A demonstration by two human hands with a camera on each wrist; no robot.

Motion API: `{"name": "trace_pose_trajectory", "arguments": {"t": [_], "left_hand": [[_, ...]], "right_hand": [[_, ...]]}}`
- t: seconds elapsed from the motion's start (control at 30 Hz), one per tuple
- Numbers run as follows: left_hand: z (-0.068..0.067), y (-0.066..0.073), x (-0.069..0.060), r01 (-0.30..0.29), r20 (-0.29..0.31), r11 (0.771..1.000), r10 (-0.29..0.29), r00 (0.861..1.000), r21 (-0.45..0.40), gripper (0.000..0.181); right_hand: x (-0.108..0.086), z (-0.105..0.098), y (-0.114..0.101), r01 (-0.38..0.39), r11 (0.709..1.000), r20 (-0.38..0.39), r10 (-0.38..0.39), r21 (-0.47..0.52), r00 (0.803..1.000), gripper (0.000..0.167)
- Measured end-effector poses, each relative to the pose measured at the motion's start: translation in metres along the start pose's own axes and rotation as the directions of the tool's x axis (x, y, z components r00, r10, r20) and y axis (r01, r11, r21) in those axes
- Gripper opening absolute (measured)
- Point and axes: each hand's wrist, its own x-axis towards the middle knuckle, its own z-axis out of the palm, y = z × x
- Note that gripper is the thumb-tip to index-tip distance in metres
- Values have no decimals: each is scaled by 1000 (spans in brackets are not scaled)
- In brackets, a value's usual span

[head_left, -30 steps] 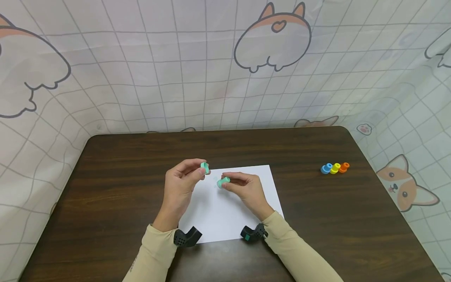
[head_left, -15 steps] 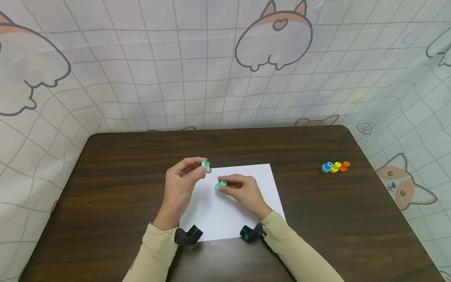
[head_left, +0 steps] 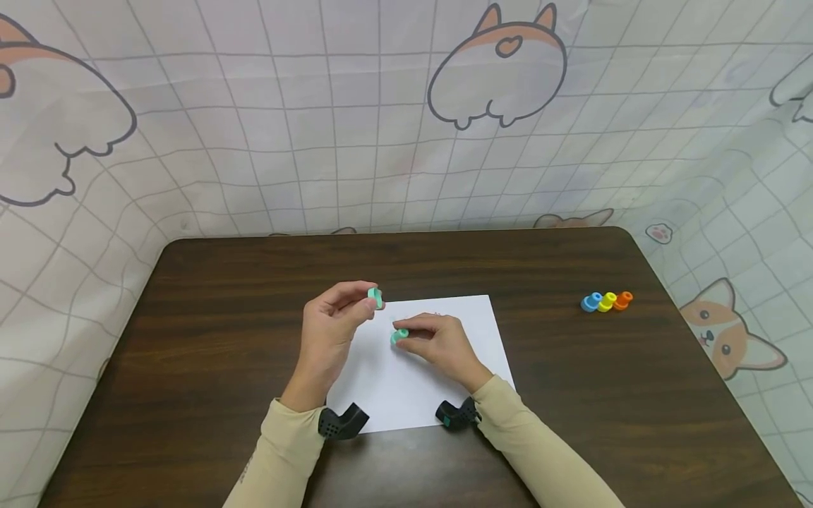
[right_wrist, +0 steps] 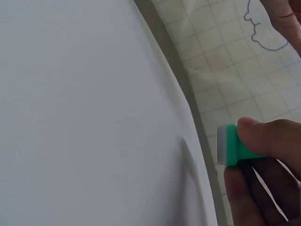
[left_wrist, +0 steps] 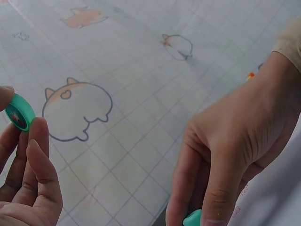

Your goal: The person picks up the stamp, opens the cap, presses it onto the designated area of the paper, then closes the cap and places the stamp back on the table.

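Note:
Between thumb and fingertips, my left hand [head_left: 327, 328] pinches a small teal cap [head_left: 375, 298], raised near the paper's far left corner. The left wrist view shows that cap's round hollow [left_wrist: 18, 117] with a dark, reddish inside. My right hand [head_left: 441, 344] grips a teal toy stamp [head_left: 399, 336] by its handle, lower than the cap and to its right. In the right wrist view the stamp's pale flat face [right_wrist: 222, 145] points left, apart from the white paper [head_left: 381, 406]. Small reddish marks [left_wrist: 244, 189] show on the paper, partly hidden by the right hand.
Blue [head_left: 591, 302], yellow [head_left: 606, 302] and orange [head_left: 623, 300] stamps stand in a row at the right of the dark wooden table [head_left: 222, 339]. A patterned cloth [head_left: 286, 141] hangs behind the table and along its sides.
My right hand has shifted a little left and nearer with the stamp, then stayed almost still. My left hand keeps the cap and has risen slightly. The three stamps have not moved.

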Motion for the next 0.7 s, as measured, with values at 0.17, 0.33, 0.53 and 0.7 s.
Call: {"name": "trace_pose_trajectory", "arguments": {"t": [0.17, 0.33, 0.53, 0.7], "left_hand": [[-1, 1, 0, -3, 4, 1000, 3, 1000, -13, 23], [0, 2, 0, -10, 13, 1000, 10, 1000, -18, 24], [-1, 3, -1, -4, 8, 1000, 5, 1000, -18, 23], [0, 2, 0, 11, -1, 1000, -11, 1000, -8, 22]], "right_hand": [[2, 2, 0, 0, 999, 11, 1, -48, 1000, 29], [3, 4, 3, -8, 991, -7, 7, -136, 1000, 28], [2, 7, 5, -6, 987, -17, 4, -160, 1000, 28], [2, 8, 6, 5, 982, -14, -8, -189, 1000, 28]]}}
